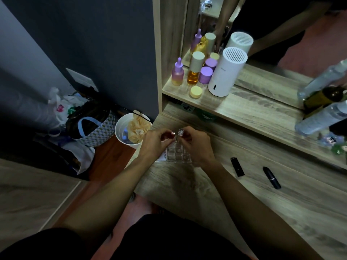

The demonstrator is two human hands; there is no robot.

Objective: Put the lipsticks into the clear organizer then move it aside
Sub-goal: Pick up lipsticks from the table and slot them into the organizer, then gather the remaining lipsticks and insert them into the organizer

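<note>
A clear gridded organizer (176, 153) stands on the wooden desk near its left edge, partly hidden by both hands. Just above it my left hand (155, 142) pinches a red lipstick (171, 134). Beside it my right hand (197, 143) grips a clear-capped lipstick (180, 133), held upright over the organizer's back cells. Two black lipsticks lie flat on the desk to the right, one (237, 167) closer and one (271, 177) further out.
A shelf (253, 107) behind the desk carries purple and amber bottles (193, 72), a yellow jar and a white cylinder (226, 72), with a mirror behind. Clear bottles (319, 117) lie at far right. A white bin (129, 129) and bags sit on the floor left.
</note>
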